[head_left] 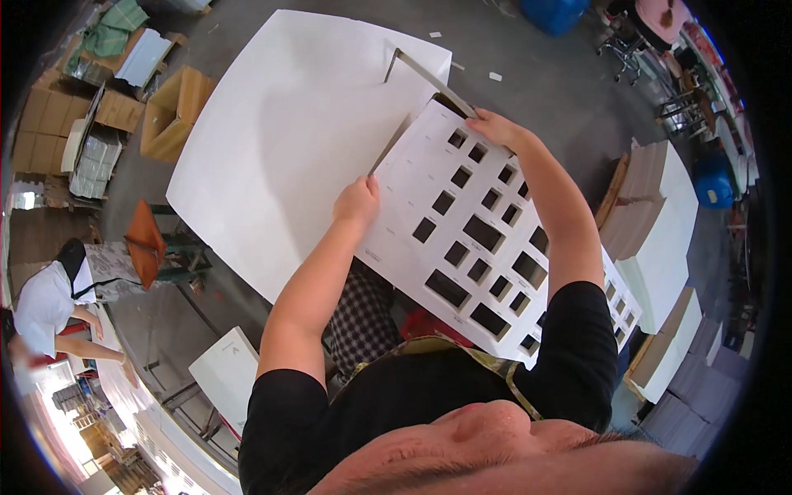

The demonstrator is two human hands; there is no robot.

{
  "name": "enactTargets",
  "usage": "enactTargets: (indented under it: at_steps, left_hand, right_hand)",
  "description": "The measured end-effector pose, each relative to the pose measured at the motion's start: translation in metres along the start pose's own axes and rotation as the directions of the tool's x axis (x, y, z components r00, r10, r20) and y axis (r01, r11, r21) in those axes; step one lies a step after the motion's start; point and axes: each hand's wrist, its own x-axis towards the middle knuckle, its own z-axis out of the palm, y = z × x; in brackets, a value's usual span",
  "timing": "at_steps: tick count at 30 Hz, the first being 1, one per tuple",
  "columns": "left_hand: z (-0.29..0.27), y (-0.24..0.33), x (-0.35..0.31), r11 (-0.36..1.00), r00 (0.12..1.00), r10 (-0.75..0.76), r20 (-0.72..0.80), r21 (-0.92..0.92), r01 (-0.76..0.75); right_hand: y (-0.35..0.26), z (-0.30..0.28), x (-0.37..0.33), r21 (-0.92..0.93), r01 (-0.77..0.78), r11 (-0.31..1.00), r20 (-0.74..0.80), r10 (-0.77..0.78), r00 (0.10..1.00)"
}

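Observation:
A long white board [396, 177] with several rectangular cut-outs slants from the middle toward the lower right, in front of my body. My left hand [359, 200] is closed on its left edge, near the corner, with the thumb pointing up along the edge. At the far edge my right hand [497, 129] grips the board, its fingers partly hidden. A thin metal bar [433, 80] with a bent end runs up to the right fingers; I cannot tell whether they hold it. Beneath lies a large white sheet surface [272, 107], with a dark gap under the raised board edge.
Stacks of white sheets [660, 214] stand at the right. An open carton [177, 111] and boxes [54, 124] are at the left. Another person [54, 301] works at a table at lower left. A blue drum [554, 12] stands on the grey floor at the back.

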Motion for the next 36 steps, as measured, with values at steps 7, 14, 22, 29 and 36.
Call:
enactTargets:
  at_steps: [7, 14, 22, 29, 36]
  left_hand:
    - [-0.002, 0.003, -0.004, 0.999, 1.0, -0.011, -0.004, -0.03, 0.011]
    - [0.003, 0.0, -0.002, 0.999, 1.0, -0.013, -0.011, -0.035, 0.013]
    - [0.005, -0.007, -0.001, 0.999, 1.0, -0.007, -0.02, -0.041, 0.007]
    - [0.001, -0.004, -0.002, 1.0, 0.999, 0.025, -0.038, -0.003, -0.025]
    - [0.0, -0.006, -0.002, 1.0, 1.0, -0.012, -0.003, -0.003, 0.012]
  right_hand:
    - [-0.011, 0.008, -0.041, -0.375, 0.115, 0.92, -0.391, -0.269, 0.88]
    - [-0.045, 0.023, -0.157, -0.181, 0.015, 0.983, -0.571, -0.118, 0.812]
    - [-0.004, 0.132, -0.323, 0.548, -0.014, 0.837, -0.27, 0.192, 0.944]
    - [0.012, 0.175, -0.325, 0.287, -0.101, 0.953, -0.358, 0.205, 0.911]
    - [-0.028, 0.166, -0.35, 0.522, 0.263, 0.811, -0.54, 0.075, 0.839]
